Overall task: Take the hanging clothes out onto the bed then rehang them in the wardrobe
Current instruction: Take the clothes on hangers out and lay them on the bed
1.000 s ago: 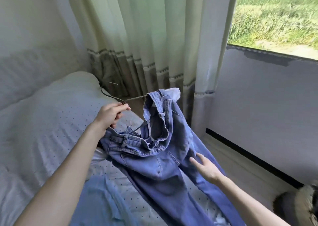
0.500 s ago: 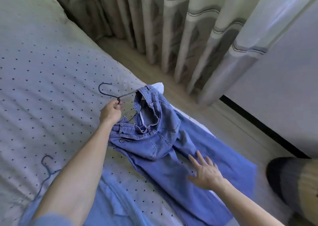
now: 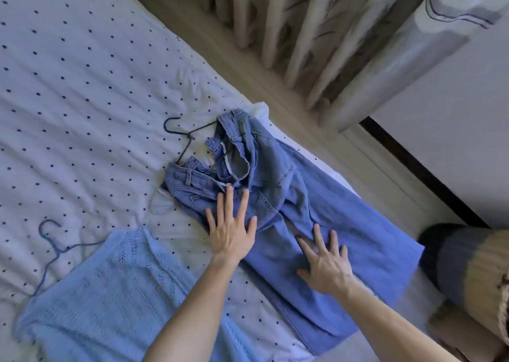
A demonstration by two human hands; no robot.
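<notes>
Denim jeans (image 3: 278, 196) lay on the bed (image 3: 82, 100) near its edge, hanger (image 3: 189, 136) at the waistband; left hand (image 3: 231, 230) and right hand (image 3: 326, 266) both spread flat on them, gripping nothing; laying-out step looked done; next probably called for fetching another garment.

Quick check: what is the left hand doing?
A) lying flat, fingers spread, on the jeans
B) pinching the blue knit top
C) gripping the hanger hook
A: the left hand lies flat on the jeans just below the waistband, apart from the hanger.
</notes>
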